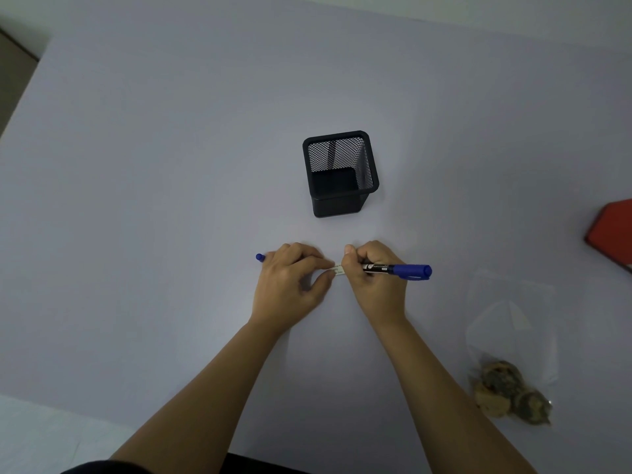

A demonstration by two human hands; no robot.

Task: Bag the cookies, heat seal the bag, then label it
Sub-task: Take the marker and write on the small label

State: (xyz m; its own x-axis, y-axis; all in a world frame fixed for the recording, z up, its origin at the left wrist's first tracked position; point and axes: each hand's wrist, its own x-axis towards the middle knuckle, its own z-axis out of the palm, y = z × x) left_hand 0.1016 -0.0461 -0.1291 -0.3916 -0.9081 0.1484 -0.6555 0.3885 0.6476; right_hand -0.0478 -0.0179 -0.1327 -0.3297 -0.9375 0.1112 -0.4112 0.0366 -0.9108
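Labelling is in hand: the left hand [290,278] pinches the small white label [338,270] between thumb and forefinger on the table [171,165]; the right hand [371,280] grips the blue marker [396,269], its tip hidden by the fingers, so whether it is writing I cannot tell; the bag [513,323] lies well apart to the right, cookies [506,391] inside; next, the label must be carried over and pressed flat on it.

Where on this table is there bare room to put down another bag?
Bare: the whole left half, left of the left hand and pen holder, and the far strip behind the holder. Crowded: right side, between the right hand, red object and cookie bag.
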